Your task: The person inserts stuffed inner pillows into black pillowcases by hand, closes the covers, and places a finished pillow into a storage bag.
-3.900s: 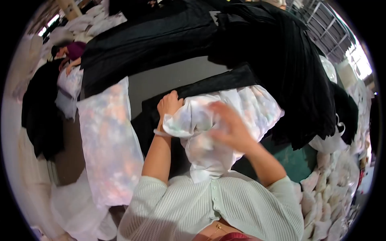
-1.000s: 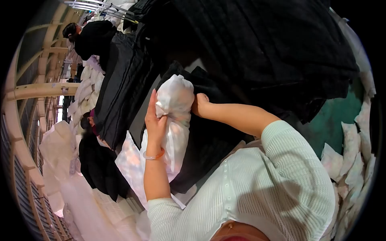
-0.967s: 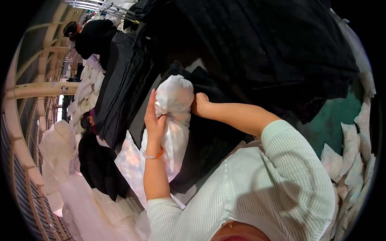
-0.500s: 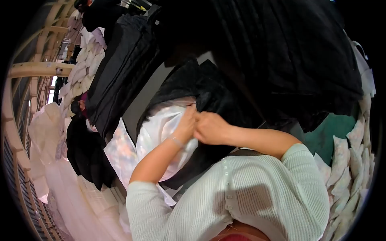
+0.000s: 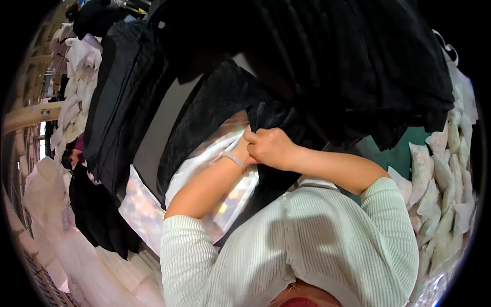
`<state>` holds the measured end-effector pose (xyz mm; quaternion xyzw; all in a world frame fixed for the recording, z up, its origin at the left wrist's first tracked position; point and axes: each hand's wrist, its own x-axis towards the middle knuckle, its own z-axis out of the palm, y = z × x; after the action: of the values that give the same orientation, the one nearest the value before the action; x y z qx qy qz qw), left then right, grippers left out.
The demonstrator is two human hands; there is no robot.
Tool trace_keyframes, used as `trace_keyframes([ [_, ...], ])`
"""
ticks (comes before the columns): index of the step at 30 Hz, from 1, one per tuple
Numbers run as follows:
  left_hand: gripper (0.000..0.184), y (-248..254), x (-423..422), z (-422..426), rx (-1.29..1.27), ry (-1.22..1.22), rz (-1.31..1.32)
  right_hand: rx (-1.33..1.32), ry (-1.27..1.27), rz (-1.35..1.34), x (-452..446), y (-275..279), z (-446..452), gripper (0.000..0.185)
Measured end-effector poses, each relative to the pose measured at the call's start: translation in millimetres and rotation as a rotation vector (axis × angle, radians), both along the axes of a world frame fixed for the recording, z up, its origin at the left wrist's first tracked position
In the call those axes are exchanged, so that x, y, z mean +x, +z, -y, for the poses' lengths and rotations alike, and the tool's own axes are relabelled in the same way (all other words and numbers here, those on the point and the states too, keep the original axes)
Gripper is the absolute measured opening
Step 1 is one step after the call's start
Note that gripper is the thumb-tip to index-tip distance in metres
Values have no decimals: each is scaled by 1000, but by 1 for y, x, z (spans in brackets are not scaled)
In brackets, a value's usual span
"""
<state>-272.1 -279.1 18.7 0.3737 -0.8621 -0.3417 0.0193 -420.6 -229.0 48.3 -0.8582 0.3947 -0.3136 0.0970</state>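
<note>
A white bag with pale coloured filling (image 5: 179, 179) lies partly inside a black fabric cover (image 5: 204, 110), whose opening faces me. My left hand (image 5: 244, 147), with a bracelet on the wrist, reaches over the bag into the opening; its fingers are hidden. Pressed against it, my right hand (image 5: 272, 148) is closed on the edge of the black cover. A second filled white bag (image 5: 140, 204) lies to the left, its right part behind my left forearm.
Folded black fabric (image 5: 120, 87) lies at the left, and a large black stack (image 5: 358, 66) at the upper right. Filled pillows (image 5: 434, 189) are heaped at the right. At the far left is a person in purple (image 5: 77, 146); another in black (image 5: 99, 18) is at the top.
The white bag, earlier upright in front of my left hand, now lies largely under the black cover. My right hand has come to the opening beside my left. The view has turned somewhat.
</note>
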Motion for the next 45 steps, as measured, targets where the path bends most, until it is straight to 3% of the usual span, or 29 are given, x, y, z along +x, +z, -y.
trace_keyframes([
  [3, 39, 2, -4, 1, 6, -14, 8, 63, 52, -79, -14, 11, -6, 35],
  [5, 39, 9, -7, 7, -6, -64, -139, 155, 100, -213, -22, 31, -8, 29],
  [7, 28, 17, -3, 16, 27, -156, -283, 117, 156, -247, -30, 33, -9, 24],
  [9, 25, 32, 9, 17, 41, -272, -51, 141, 203, -195, -35, 33, -4, 23],
  [10, 27, 69, 13, 17, 169, -269, 160, 202, 212, -106, -37, 31, 0, 25],
  [11, 33, 94, 25, 10, 212, -228, 136, 257, 149, -75, -37, 30, 1, 27],
  [12, 38, 91, 58, -8, -106, -167, -98, 286, 124, -111, -36, 31, 1, 27],
  [13, 38, 139, 75, -26, -53, 11, 45, 317, 98, -145, -36, 31, 2, 26],
  [14, 32, 173, 98, -44, -202, 119, 78, 326, 103, -158, -35, 31, 3, 25],
  [15, 25, 198, 123, -70, -195, 409, -73, 332, 111, -170, -33, 35, 5, 24],
  [16, 23, 203, 148, -100, -245, 746, -208, 329, 124, -197, -29, 40, 6, 22],
  [18, 35, 210, 196, -181, -122, 1131, -10, 319, 173, -247, -25, 51, 7, 22],
  [20, 42, 164, 237, -282, 330, 1166, -227, 330, 204, -297, -22, 64, 11, 23],
  [22, 39, 123, 201, -336, 834, 1452, -339, 371, 279, -277, -3, 89, 7, 26],
  [23, 36, 77, 199, -373, 773, 1408, -416, 384, 352, -232, 9, 98, 3, 28],
  [24, 33, 74, 174, -366, 531, 1176, -400, 330, 514, -156, 28, 109, -4, 32],
  [25, 31, 38, 169, -358, 735, 1268, -500, 273, 665, -81, 50, 119, -15, 37],
  [27, 23, 11, 140, -316, 536, 1419, -583, 195, 941, -188, 92, 112, -39, 57],
  [28, 22, 0, 120, -296, 367, 1545, -805, 85, 924, -372, 106, 99, -52, 64],
  [29, 22, -7, 113, -280, 361, 1541, -832, 71, 926, -394, 113, 85, -50, 64],
  [31, 30, -21, 113, -262, -95, 1401, -823, -106, 772, -373, 127, 63, -36, 63],
  [34, 42, -3, 116, -251, -87, 1025, -593, -13, 701, -237, 140, 74, 1, 54],
  [37, 41, 1, 104, -218, -473, 807, -484, -150, 530, -307, 155, 102, 18, 50],
  [40, 36, 9, 106, -193, -601, 929, -454, -318, 417, -333, 163, 115, 22, 49],
  [42, 32, 10, 99, -184, -670, 942, -428, -105, 253, -489, 164, 122, 18, 48],
  [45, 27, 12, 91, -176, -811, 950, -313, -77, 206, -549, 160, 117, 20, 48],
])
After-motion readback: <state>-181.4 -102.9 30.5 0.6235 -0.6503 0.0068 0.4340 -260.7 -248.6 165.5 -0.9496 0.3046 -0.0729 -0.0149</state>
